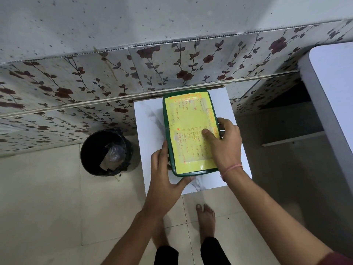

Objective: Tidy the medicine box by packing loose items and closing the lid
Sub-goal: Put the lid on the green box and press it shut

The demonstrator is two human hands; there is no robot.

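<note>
The medicine box point(188, 119) is dark green with a yellow handwritten sheet covering its lid. It rests on a small white marble-patterned stand point(149, 119) and its lid lies flat on top. My left hand point(166, 173) cups the box's near left corner, thumb along the left edge and fingers under the front. My right hand point(223, 144) grips the right edge, thumb pressing down on the yellow sheet. No loose items show around the box; the contents are hidden.
A black bin point(106, 152) with a liner stands on the tiled floor left of the stand. A floral-tiled wall point(172, 69) runs behind. A white table edge point(328, 104) is at the right. My bare feet point(205, 217) are just in front of the stand.
</note>
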